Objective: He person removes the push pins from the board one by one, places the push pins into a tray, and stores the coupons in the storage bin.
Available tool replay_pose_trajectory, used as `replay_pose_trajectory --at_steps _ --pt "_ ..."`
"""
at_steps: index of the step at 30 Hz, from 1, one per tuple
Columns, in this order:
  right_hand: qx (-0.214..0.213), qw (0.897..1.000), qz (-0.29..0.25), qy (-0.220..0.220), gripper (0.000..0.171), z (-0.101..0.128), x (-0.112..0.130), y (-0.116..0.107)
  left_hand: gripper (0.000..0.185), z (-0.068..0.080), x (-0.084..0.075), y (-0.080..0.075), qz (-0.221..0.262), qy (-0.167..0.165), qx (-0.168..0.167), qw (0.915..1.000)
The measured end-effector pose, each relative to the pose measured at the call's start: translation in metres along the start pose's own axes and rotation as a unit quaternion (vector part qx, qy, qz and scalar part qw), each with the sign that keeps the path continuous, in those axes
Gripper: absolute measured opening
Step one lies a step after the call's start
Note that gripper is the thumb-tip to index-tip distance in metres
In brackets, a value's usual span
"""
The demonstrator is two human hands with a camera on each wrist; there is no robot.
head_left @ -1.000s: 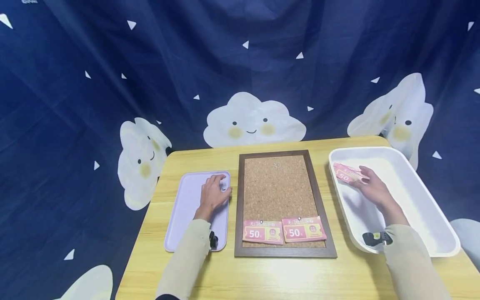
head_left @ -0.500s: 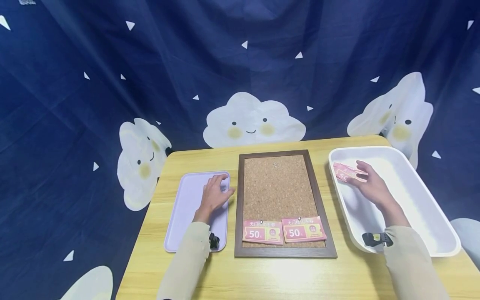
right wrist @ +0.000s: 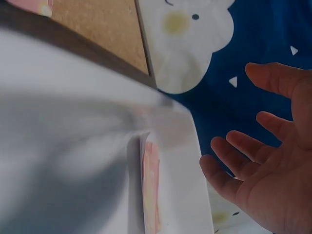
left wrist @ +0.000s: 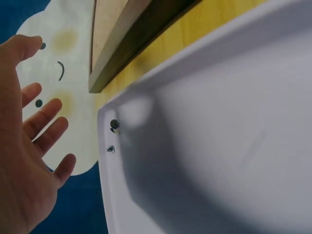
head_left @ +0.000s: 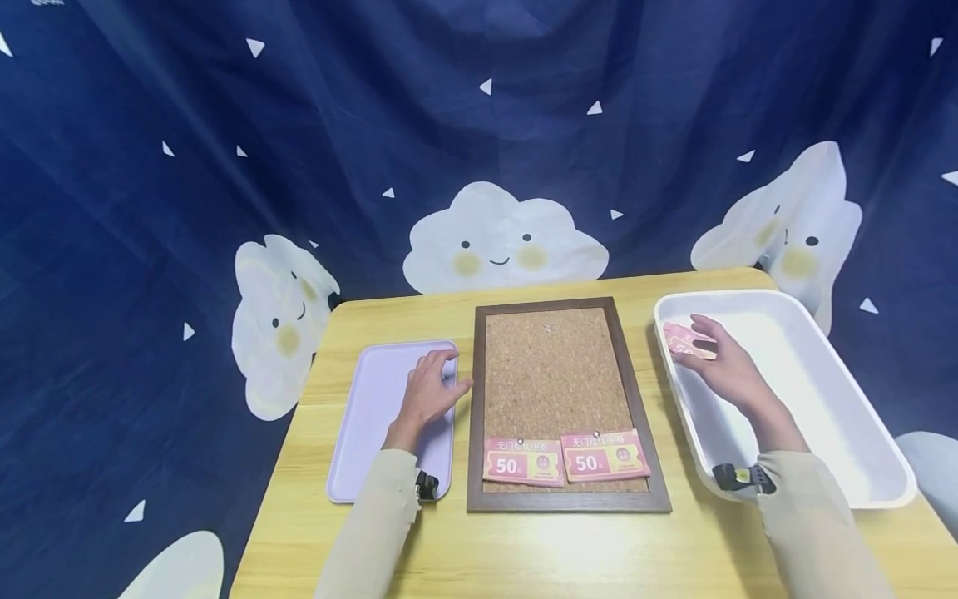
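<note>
My left hand (head_left: 428,396) hovers over the far right of the lavender tray (head_left: 367,416), fingers parted and holding nothing. In the left wrist view a few small push pins (left wrist: 114,124) lie at the tray's far end, beyond which the fingers reach. My right hand (head_left: 728,374) hangs over the white bin (head_left: 816,399) with thumb and fingers apart. Just past its fingers, pink paper coupons (head_left: 688,334) marked 50 lie in the bin's far left corner, partly hidden by the hand. The right wrist view shows the coupons (right wrist: 152,185) edge-on, apart from the relaxed fingers.
Between tray and bin lies a brown-framed cork board (head_left: 554,374). Pinned along its lower edge are a left coupon (head_left: 524,462) and a right coupon (head_left: 608,456). A small clear pin (head_left: 549,328) sits near the top. Behind the wooden table hangs a dark blue cloth (head_left: 359,100).
My right hand has shifted left over the coupons, covering more of them, with its thumb and fingers still parted. My left hand's thumb has spread slightly rightward, toward the board's frame.
</note>
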State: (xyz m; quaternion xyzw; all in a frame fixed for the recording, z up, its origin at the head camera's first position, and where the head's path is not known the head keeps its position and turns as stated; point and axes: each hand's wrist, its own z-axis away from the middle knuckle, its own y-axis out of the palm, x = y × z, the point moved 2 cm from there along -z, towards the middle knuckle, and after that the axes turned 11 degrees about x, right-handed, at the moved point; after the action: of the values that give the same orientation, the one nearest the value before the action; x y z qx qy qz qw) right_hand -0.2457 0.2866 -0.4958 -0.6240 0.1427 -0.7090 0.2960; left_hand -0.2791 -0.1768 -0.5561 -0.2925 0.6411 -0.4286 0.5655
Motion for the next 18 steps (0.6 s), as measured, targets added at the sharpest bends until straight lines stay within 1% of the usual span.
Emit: replay_pose_trajectory --at_steps 8,13,18 --pt "0.007 0.999 0.007 -0.052 0.072 0.001 0.014 0.008 0.063 0.004 -0.006 -0.004 -0.009 0.011 0.005 0.9999" --pt "0.003 0.998 0.012 -0.065 0.070 0.001 0.022 0.012 0.061 0.007 -0.009 -0.004 -0.014 0.012 0.009 0.9998" --pt "0.014 0.997 -0.002 -0.075 0.071 0.004 0.029 0.018 0.058 0.013 -0.014 0.000 -0.003 0.008 0.007 0.9999"
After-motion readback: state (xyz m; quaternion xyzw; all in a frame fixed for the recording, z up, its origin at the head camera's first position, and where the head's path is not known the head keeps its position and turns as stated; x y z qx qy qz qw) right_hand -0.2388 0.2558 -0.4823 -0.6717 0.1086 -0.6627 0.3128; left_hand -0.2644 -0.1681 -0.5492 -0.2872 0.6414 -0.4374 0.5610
